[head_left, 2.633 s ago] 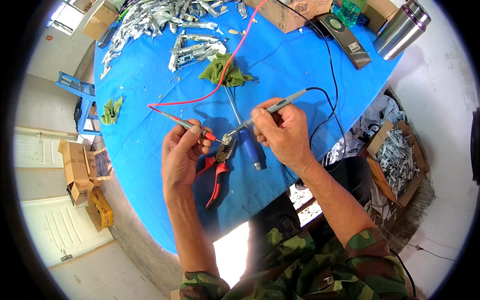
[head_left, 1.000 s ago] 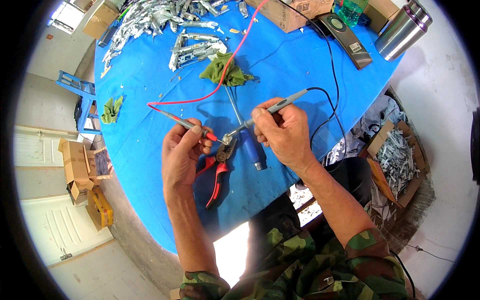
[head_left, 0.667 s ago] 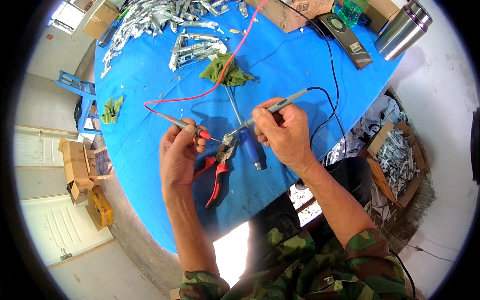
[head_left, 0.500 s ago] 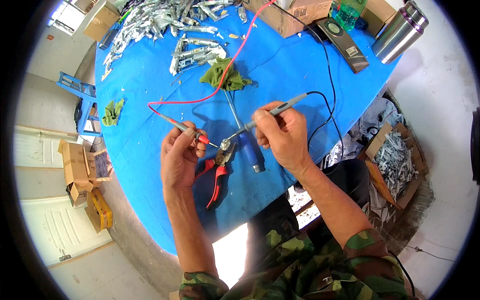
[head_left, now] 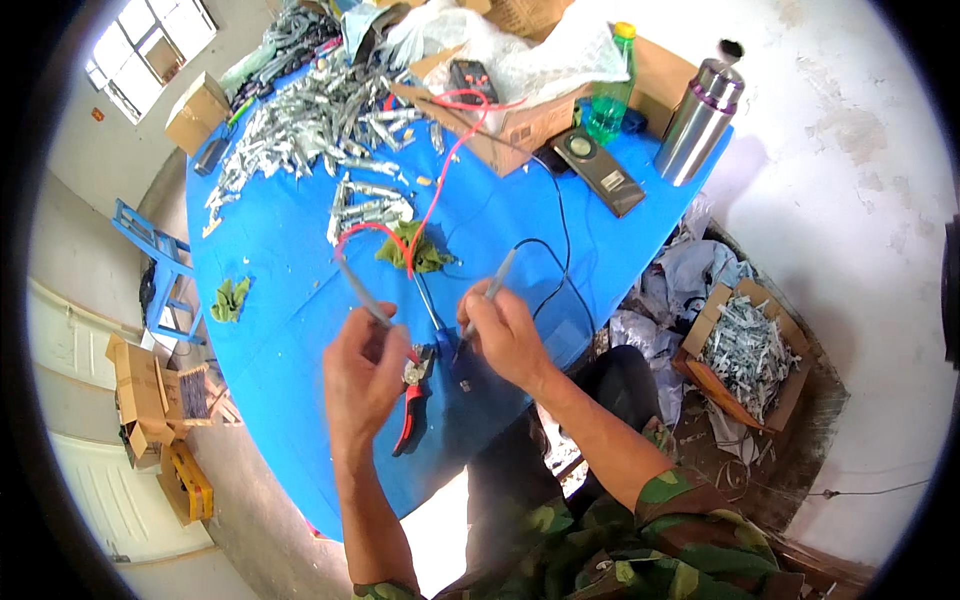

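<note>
My left hand [head_left: 362,375] grips a grey probe [head_left: 355,280] with a red tip and red lead, just above the red-handled pliers [head_left: 408,422]; motion blurs it. My right hand [head_left: 500,335] holds a second grey probe [head_left: 503,265] on a black lead, tilted steeply beside a screwdriver [head_left: 445,350] with a blue handle and long metal shaft. A small silver piece [head_left: 411,372] lies at the pliers' jaws, partly hidden by my left hand and smeared. A green cloth [head_left: 425,255] lies over the end of the shaft.
Piles of silvery parts [head_left: 300,125], a cardboard box [head_left: 520,140] with a meter [head_left: 470,80], a green bottle [head_left: 606,110], a steel flask [head_left: 690,135] and a dark phone-like device [head_left: 598,175] occupy the blue table [head_left: 270,390]. A blue chair [head_left: 165,260] stands left, a scrap-filled box [head_left: 750,360] right.
The view has tipped up, showing the meter and window. Both probes stand steeper; my left hand is blurred and lower against the pliers, my right hand has moved left with its probe.
</note>
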`<act>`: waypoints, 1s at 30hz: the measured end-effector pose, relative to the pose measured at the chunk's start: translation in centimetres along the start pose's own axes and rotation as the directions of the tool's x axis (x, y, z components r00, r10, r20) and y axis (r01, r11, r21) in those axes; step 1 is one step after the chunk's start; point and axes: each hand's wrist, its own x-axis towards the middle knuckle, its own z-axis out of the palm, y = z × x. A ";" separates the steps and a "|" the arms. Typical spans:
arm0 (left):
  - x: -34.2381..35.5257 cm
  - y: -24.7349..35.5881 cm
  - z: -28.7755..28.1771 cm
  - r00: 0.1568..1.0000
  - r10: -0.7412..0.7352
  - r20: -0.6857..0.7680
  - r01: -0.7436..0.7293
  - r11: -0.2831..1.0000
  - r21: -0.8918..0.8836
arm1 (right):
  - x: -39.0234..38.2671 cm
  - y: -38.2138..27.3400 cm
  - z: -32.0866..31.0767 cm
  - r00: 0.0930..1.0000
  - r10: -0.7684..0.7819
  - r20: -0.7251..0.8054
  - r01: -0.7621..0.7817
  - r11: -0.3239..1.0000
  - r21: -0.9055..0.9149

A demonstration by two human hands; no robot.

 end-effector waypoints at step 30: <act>-22.3 -7.8 2.7 0.996 -0.047 -0.076 0.047 0.999 0.008 | 6.7 -7.1 -10.3 0.978 -0.165 0.129 0.132 0.008 -0.991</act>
